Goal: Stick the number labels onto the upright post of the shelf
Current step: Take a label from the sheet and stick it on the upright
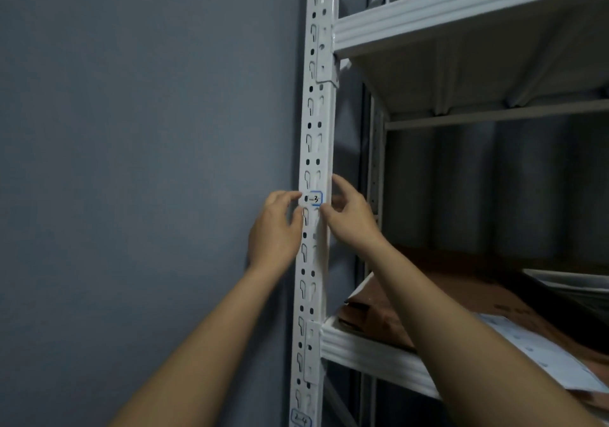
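A white perforated upright post [317,123] of the metal shelf runs from top to bottom of the view. A small white label with a blue border and a handwritten "3" [315,198] lies across the post at mid height. My left hand [275,229] touches the label's left end with its fingertips. My right hand [351,214] pinches around the post's right edge at the label's right end. Lower on the same post sits another label marked "2-4" [301,419].
A grey wall [148,163] fills the left side. White shelf boards [461,8] jut out to the right, above and below my hands. On the lower board [369,351] lie flattened brown cardboard [428,301] and a white perforated sheet [540,354].
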`<control>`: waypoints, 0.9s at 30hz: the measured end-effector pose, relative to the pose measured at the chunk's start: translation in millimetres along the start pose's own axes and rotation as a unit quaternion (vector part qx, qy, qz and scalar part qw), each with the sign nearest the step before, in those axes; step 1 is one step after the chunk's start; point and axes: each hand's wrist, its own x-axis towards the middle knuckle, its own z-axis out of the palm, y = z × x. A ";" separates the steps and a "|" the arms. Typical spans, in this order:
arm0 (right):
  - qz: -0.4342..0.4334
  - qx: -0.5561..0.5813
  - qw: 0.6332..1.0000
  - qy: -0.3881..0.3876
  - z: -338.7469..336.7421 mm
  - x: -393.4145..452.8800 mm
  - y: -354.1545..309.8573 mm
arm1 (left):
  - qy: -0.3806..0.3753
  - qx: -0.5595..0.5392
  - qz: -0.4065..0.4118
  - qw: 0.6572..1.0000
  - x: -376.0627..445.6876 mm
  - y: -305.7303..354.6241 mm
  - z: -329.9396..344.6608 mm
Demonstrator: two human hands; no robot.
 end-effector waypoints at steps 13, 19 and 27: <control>0.016 0.013 1.000 0.019 6.0 -0.1 12.3 | 0.041 -0.019 -0.011 0.999 8.7 2.6 19.6; 0.009 -0.039 0.999 0.032 10.9 -2.8 12.0 | 0.051 -0.009 -0.018 0.999 19.9 -0.4 20.7; 0.013 -0.067 0.997 0.045 17.6 -6.1 8.4 | 0.035 -0.019 -0.019 0.999 28.5 -3.8 16.6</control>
